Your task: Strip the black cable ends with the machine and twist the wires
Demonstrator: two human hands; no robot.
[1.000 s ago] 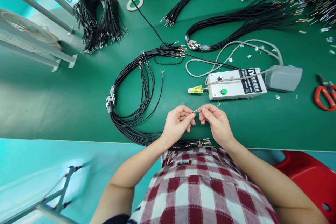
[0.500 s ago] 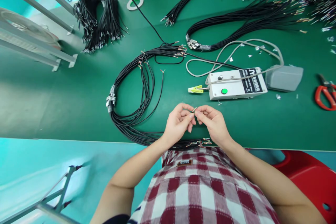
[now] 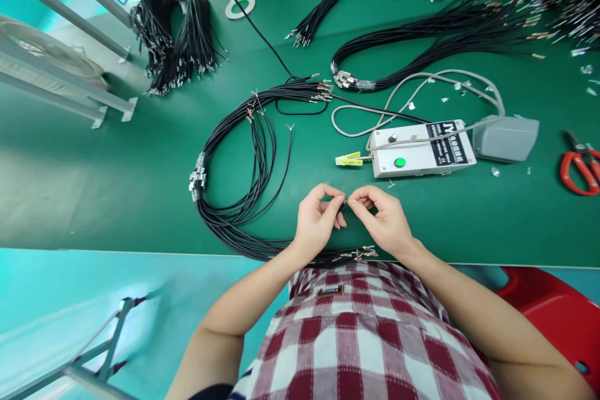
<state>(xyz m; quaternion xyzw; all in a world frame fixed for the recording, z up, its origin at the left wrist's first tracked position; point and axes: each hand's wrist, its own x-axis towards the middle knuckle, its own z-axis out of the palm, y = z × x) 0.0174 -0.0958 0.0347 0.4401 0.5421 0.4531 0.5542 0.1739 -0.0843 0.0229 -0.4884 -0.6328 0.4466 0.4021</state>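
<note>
My left hand [image 3: 319,215] and my right hand [image 3: 382,219] are raised over the front edge of the green table, fingertips nearly meeting. Each pinches at a tiny wire end between them, too small to make out fully. Under and left of my hands a curved bundle of black cables [image 3: 234,234] lies on the table, its stripped ends by my shirt and a band of metal connectors [image 3: 197,178] at its left bend. Beyond my right hand is a white box [image 3: 412,153] with a green button and a yellow clip [image 3: 349,159].
A grey pedal-like block [image 3: 506,139] and red-handled cutters [image 3: 581,169] lie to the right. More black cables [image 3: 384,40] cross the back. A tape roll [image 3: 240,7] and a hanging-looped bundle [image 3: 178,31] are back left. A red chair [image 3: 553,319] stands at right.
My fingertips have drawn slightly apart, with my right hand shifting a little to the right. The cables and the box keep their places.
</note>
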